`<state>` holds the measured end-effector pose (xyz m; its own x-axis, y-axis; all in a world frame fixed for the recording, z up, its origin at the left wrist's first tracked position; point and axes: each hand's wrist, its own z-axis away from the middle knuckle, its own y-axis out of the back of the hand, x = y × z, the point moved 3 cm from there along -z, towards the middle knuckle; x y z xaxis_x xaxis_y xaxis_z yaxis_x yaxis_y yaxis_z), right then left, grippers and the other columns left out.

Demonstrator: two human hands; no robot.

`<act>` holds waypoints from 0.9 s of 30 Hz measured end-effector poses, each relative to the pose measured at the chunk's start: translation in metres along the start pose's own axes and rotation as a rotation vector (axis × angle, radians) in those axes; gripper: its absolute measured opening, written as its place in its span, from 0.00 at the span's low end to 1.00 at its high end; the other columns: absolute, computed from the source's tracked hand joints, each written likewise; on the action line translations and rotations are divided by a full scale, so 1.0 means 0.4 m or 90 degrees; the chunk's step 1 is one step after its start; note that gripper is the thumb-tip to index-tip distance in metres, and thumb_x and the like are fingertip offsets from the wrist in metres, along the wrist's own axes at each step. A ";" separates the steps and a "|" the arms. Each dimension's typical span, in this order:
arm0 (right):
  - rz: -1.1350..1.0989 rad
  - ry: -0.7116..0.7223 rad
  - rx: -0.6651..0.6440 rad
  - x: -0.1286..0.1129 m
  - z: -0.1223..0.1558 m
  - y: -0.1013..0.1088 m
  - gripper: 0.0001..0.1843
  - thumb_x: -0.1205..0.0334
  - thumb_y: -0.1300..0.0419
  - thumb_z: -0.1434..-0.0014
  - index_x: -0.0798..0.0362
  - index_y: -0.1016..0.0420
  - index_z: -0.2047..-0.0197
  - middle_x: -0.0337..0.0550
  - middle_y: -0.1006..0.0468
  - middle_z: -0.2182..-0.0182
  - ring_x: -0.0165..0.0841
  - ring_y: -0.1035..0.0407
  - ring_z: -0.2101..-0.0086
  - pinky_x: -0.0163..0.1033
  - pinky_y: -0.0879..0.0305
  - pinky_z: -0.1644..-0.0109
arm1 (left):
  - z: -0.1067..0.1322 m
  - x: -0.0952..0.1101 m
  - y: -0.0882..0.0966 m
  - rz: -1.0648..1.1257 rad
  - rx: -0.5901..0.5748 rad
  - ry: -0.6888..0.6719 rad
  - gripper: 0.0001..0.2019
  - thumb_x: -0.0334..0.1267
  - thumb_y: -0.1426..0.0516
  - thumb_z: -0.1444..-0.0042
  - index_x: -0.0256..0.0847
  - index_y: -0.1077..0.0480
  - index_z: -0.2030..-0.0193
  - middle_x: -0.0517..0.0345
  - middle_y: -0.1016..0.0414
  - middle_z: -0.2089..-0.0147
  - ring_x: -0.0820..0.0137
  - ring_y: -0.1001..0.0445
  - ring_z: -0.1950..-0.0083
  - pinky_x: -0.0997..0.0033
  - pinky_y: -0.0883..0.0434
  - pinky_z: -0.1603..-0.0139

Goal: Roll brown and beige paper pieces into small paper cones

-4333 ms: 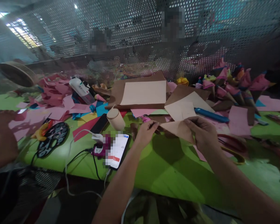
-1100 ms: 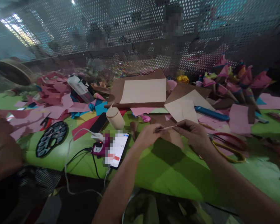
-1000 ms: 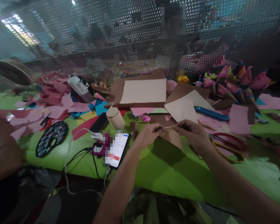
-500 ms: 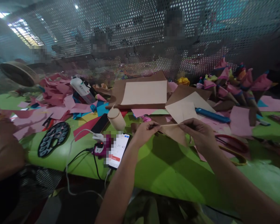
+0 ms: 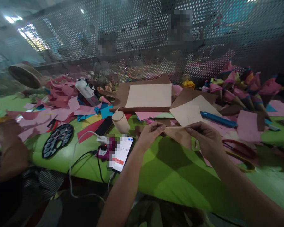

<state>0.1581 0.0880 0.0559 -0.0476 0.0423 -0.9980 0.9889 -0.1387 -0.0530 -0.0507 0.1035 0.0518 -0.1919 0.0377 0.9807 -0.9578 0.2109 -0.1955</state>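
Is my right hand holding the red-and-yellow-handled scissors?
No, the right hand pinches a piece of tan paper together with the left hand, while the scissors lie off to the right.

A phone (image 5: 122, 155) lies beside a purple socket (image 5: 106, 153)

It looks like a paper-craft workshop: the green surface (image 5: 156, 181) carries pink paper scraps (image 5: 61, 91) toward ten o'clock, coloured paper cones (image 5: 241, 93) toward two, scissors (image 5: 242, 158) toward four; perforated screening (image 5: 142, 41) stands at twelve, a co-worker's arm (image 5: 13, 157) at eight.
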 end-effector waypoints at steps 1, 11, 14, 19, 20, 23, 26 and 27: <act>0.002 0.005 -0.005 0.002 -0.001 -0.001 0.20 0.44 0.24 0.59 0.50 0.21 0.72 0.40 0.22 0.74 0.33 0.31 0.69 0.39 0.35 0.65 | -0.001 -0.004 -0.002 -0.016 0.006 -0.003 0.17 0.49 0.31 0.51 0.37 0.24 0.65 0.59 0.24 0.69 0.74 0.26 0.68 0.72 0.28 0.62; -0.048 0.013 -0.014 0.034 -0.008 0.000 0.18 0.47 0.23 0.58 0.48 0.21 0.70 0.38 0.22 0.73 0.31 0.30 0.71 0.37 0.33 0.69 | -0.004 -0.006 0.002 0.023 0.115 -0.023 0.12 0.45 0.33 0.49 0.38 0.24 0.66 0.59 0.24 0.70 0.72 0.26 0.69 0.68 0.28 0.60; -0.095 0.008 0.021 0.031 -0.007 -0.002 0.19 0.47 0.22 0.60 0.48 0.21 0.70 0.37 0.22 0.73 0.31 0.31 0.71 0.36 0.33 0.69 | 0.007 -0.007 -0.014 0.055 0.170 0.006 0.15 0.50 0.33 0.48 0.40 0.24 0.64 0.56 0.23 0.66 0.69 0.24 0.63 0.66 0.27 0.56; -0.117 -0.013 0.041 0.036 -0.007 -0.012 0.20 0.47 0.22 0.63 0.46 0.22 0.72 0.36 0.22 0.73 0.31 0.29 0.71 0.37 0.31 0.69 | 0.017 -0.036 -0.077 0.007 0.028 0.083 0.20 0.49 0.29 0.55 0.37 0.23 0.62 0.51 0.20 0.61 0.63 0.23 0.57 0.63 0.28 0.51; -0.113 -0.017 0.036 0.038 -0.006 -0.014 0.20 0.47 0.22 0.63 0.46 0.22 0.72 0.37 0.22 0.73 0.32 0.29 0.72 0.38 0.31 0.69 | 0.016 -0.041 -0.084 -0.001 0.019 0.078 0.19 0.48 0.29 0.55 0.36 0.23 0.62 0.50 0.19 0.60 0.62 0.23 0.57 0.63 0.28 0.51; -0.101 -0.041 -0.003 0.043 -0.005 -0.019 0.20 0.47 0.21 0.64 0.47 0.22 0.71 0.37 0.22 0.75 0.32 0.30 0.75 0.39 0.31 0.72 | 0.009 -0.052 -0.081 -0.022 0.042 0.045 0.15 0.46 0.31 0.52 0.36 0.23 0.65 0.50 0.19 0.61 0.61 0.24 0.56 0.62 0.29 0.51; -0.065 -0.074 -0.061 0.041 -0.003 -0.022 0.21 0.47 0.21 0.64 0.49 0.22 0.73 0.38 0.22 0.77 0.31 0.30 0.77 0.38 0.31 0.72 | 0.003 -0.054 -0.063 -0.047 0.076 0.027 0.13 0.45 0.34 0.50 0.37 0.23 0.65 0.52 0.19 0.63 0.63 0.25 0.59 0.64 0.30 0.54; -0.049 -0.079 -0.076 0.039 -0.002 -0.022 0.21 0.46 0.21 0.64 0.50 0.22 0.73 0.38 0.22 0.77 0.31 0.30 0.76 0.38 0.31 0.72 | 0.002 -0.052 -0.057 -0.064 0.081 0.025 0.12 0.45 0.35 0.49 0.37 0.23 0.65 0.53 0.19 0.63 0.64 0.25 0.60 0.65 0.30 0.55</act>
<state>0.1489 0.0908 0.0408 -0.1327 -0.0754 -0.9883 0.9911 -0.0213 -0.1315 -0.0248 0.0971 0.0357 -0.0881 0.0610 0.9942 -0.9916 0.0895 -0.0934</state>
